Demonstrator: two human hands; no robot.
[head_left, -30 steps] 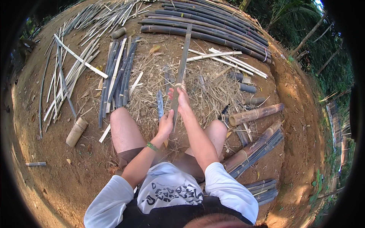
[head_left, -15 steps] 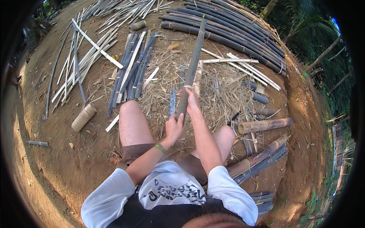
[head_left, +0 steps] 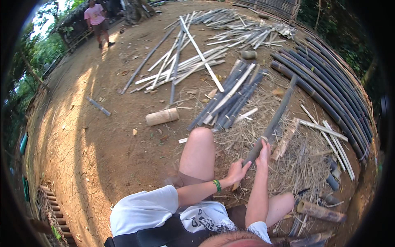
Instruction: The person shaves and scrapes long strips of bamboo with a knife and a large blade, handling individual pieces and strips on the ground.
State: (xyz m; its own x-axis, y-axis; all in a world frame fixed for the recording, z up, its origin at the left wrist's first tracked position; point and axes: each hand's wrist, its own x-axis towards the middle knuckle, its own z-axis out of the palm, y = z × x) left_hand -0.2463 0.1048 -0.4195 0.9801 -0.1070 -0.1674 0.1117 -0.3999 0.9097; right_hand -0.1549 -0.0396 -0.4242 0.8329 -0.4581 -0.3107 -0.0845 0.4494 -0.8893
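I hold a long dark green bamboo pole [head_left: 276, 119] that slants away from me to the far right. Around its near end my left hand [head_left: 237, 171], with a green band at the wrist, is closed. My right hand [head_left: 263, 153] grips the pole slightly farther along, from its right side. A small tan piece shows just below my left hand; what it is I cannot make out. Beyond my raised left knee, split bamboo strips [head_left: 242, 96], dark and pale, lie in a bundle. Dry shavings [head_left: 298, 164] cover the ground under and right of the pole, around a short, split-looking bamboo piece [head_left: 286, 140].
Dark bamboo poles [head_left: 329, 88] are stacked at the right. Pale strips [head_left: 193, 68] lie heaped farther off. A short bamboo section [head_left: 162, 117] rests left of the bundle, another bamboo length [head_left: 321, 211] near my right knee. A person in a pink shirt [head_left: 94, 14] stands far left.
My view has swung left, bringing the distant person into sight. Both hands still hold the pole. The blade seen beside the pole near my left hand no longer shows.
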